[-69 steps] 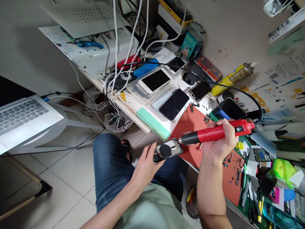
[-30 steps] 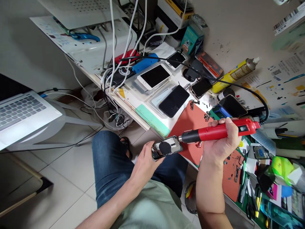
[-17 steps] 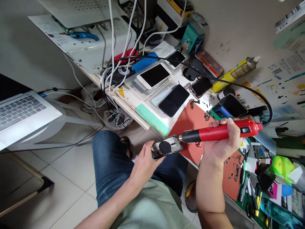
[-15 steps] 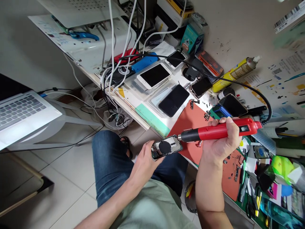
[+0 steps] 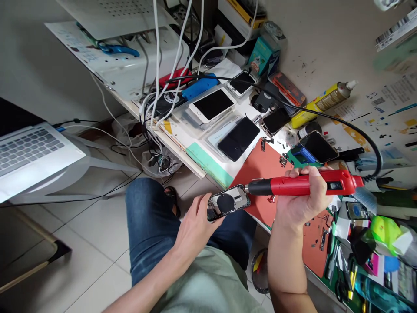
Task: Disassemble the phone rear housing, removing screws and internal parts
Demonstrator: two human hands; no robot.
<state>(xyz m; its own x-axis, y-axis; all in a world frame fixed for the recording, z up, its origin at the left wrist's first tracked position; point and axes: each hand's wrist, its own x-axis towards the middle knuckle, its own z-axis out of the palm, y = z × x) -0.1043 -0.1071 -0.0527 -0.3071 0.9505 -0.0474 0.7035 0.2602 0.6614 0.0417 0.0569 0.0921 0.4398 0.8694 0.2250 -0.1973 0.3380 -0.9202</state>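
My left hand (image 5: 195,221) grips the near end of an opened phone housing (image 5: 230,201), its dark frame and pale inner back turned up above my lap. Wrapped around a red and black corded heat gun (image 5: 293,183), my right hand (image 5: 302,195) has its thumb along the top of the body. The metal nozzle points left at the housing's far corner. Whether the two touch cannot be made out. Beneath the heat gun lies a reddish-brown mat (image 5: 252,174) with small phone parts on it.
A dark phone (image 5: 239,139) and a white phone (image 5: 211,104) lie on the bench, left of a yellow spray can (image 5: 322,103). The heat gun's black cord (image 5: 329,114) arches over them. Tools and clutter crowd the right side. A laptop (image 5: 35,148) stands at the left.
The heat gun's rear end has dipped slightly, so its body lies more level, with the nozzle still at the housing's corner. Its cord has shifted a little right. The left hand's grip looks unchanged.
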